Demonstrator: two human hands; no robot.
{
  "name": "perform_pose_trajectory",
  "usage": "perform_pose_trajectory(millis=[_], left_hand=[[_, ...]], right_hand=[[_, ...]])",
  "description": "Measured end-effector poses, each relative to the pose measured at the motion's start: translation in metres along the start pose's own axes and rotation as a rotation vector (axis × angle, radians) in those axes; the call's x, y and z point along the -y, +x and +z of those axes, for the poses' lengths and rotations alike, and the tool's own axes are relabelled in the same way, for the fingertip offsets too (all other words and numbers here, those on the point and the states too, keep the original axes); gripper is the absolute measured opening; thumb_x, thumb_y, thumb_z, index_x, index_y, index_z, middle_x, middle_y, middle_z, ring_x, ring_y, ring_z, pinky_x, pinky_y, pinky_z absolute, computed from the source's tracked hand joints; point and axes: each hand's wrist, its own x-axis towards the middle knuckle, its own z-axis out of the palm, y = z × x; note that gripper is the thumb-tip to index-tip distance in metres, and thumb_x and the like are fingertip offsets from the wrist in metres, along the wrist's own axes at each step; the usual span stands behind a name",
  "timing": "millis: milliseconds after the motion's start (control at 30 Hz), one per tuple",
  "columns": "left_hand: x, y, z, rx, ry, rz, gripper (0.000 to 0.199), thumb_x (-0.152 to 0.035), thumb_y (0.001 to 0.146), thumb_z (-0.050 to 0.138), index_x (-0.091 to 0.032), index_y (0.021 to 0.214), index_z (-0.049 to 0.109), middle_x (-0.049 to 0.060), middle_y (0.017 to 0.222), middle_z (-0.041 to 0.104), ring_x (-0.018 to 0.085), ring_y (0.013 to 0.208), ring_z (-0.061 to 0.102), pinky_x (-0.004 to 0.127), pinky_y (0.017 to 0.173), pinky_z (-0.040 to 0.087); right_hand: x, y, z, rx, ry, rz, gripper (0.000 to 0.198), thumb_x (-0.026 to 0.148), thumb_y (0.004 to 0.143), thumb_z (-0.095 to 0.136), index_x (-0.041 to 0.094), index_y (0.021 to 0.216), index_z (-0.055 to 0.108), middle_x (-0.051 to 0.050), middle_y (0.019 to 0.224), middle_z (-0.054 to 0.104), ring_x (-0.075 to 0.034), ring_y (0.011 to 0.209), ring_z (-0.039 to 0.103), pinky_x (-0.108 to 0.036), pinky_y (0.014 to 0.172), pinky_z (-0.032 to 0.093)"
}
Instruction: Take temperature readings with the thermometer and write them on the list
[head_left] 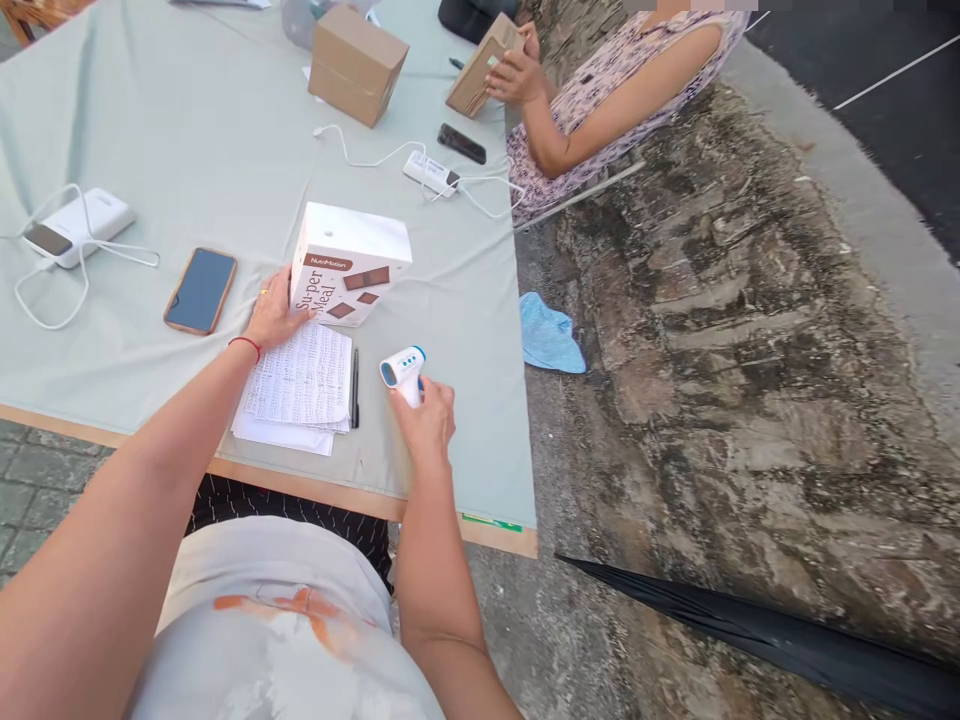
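Observation:
My left hand [276, 312] grips the lower left side of a white and brown meal box [352, 265], thumb across its printed front. The box stands upright on the table, just behind a stack of handwritten papers [300, 385]. In my right hand [427, 418] is a white and blue infrared thermometer [405, 370], held by its handle close to the tabletop. Between the papers and the thermometer lies a black pen [355, 388]. A smartphone [200, 290] in a brown case rests left of my left hand.
A cloth-covered table [465, 430] spans the view. Farther back are a cardboard box [356, 65], a dark phone [462, 143] and a white device with cables [430, 173]. At left sits a power bank [81, 226]. Across the table, another person's hands [517, 72] hold a brown box [480, 70].

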Motion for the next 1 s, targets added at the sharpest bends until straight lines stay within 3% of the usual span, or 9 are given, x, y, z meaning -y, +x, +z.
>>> perform_pose_trajectory(millis=[133,267,433,567,667,733,867,1000], left_hand=[[-0.008,-0.001,-0.002,0.012,0.047,-0.053,0.078,-0.039,0.081,0.069,-0.023,0.148,0.034,0.016,0.145,0.053,0.04,0.132,0.051,0.064,0.108,0.041],[-0.006,-0.001,0.001,-0.012,0.044,-0.025,0.076,-0.04,0.081,0.069,-0.025,0.148,0.034,0.014,0.145,0.054,0.038,0.133,0.051,0.061,0.108,0.043],[0.006,-0.001,0.008,-0.019,0.143,-0.07,0.082,-0.041,0.08,0.07,-0.02,0.149,0.032,0.019,0.144,0.051,0.041,0.134,0.048,0.061,0.111,0.04],[-0.001,-0.017,0.008,-0.108,0.21,-0.09,0.087,-0.036,0.075,0.077,-0.019,0.147,0.032,0.023,0.148,0.044,0.045,0.137,0.042,0.064,0.112,0.035],[-0.024,-0.042,0.003,-0.176,0.24,-0.069,0.077,-0.034,0.078,0.074,-0.02,0.142,0.035,0.019,0.146,0.045,0.041,0.135,0.044,0.061,0.111,0.037],[-0.042,-0.059,0.0,-0.103,0.243,-0.037,0.06,-0.032,0.082,0.07,-0.021,0.134,0.043,0.016,0.138,0.051,0.037,0.126,0.05,0.058,0.105,0.043],[-0.062,-0.081,0.003,0.172,0.25,0.138,0.028,-0.031,0.086,0.065,-0.025,0.113,0.058,0.01,0.128,0.059,0.032,0.118,0.056,0.054,0.105,0.044],[-0.064,-0.091,0.014,0.289,0.336,0.207,0.032,-0.036,0.085,0.07,-0.022,0.113,0.064,0.013,0.13,0.06,0.035,0.119,0.056,0.056,0.108,0.041]], right_hand=[[-0.019,0.005,0.001,0.006,-0.127,-0.002,0.054,0.047,0.076,0.067,0.02,0.123,0.066,-0.013,0.12,0.061,-0.029,0.108,0.06,-0.044,0.092,0.048],[-0.006,-0.005,0.013,-0.116,-0.061,-0.188,0.042,0.039,0.082,0.062,0.019,0.12,0.066,-0.016,0.123,0.061,-0.03,0.113,0.056,-0.049,0.099,0.045],[0.021,-0.019,0.037,0.149,0.017,-0.292,0.04,0.045,0.087,0.059,0.019,0.116,0.068,-0.009,0.097,0.067,-0.023,0.085,0.058,-0.04,0.084,0.05],[0.024,-0.016,0.042,0.173,0.022,-0.304,0.041,0.035,0.088,0.05,0.022,0.121,0.069,-0.008,0.092,0.065,-0.023,0.086,0.058,-0.039,0.084,0.049],[0.019,-0.013,0.035,0.202,0.178,-0.298,0.045,0.032,0.086,0.044,0.023,0.122,0.07,-0.005,0.085,0.063,-0.022,0.081,0.058,-0.04,0.085,0.05],[0.016,-0.014,0.031,0.217,0.362,-0.254,0.046,0.034,0.086,0.041,0.022,0.121,0.069,-0.005,0.087,0.063,-0.02,0.08,0.058,-0.039,0.083,0.052],[0.012,-0.026,0.031,0.198,0.663,-0.164,0.051,0.044,0.082,0.049,0.022,0.128,0.058,-0.007,0.096,0.063,-0.02,0.084,0.06,-0.038,0.079,0.053],[0.01,-0.042,0.04,0.114,0.762,-0.146,0.045,0.054,0.076,0.066,0.025,0.109,0.056,0.001,0.082,0.056,-0.016,0.074,0.055,-0.032,0.074,0.051]])
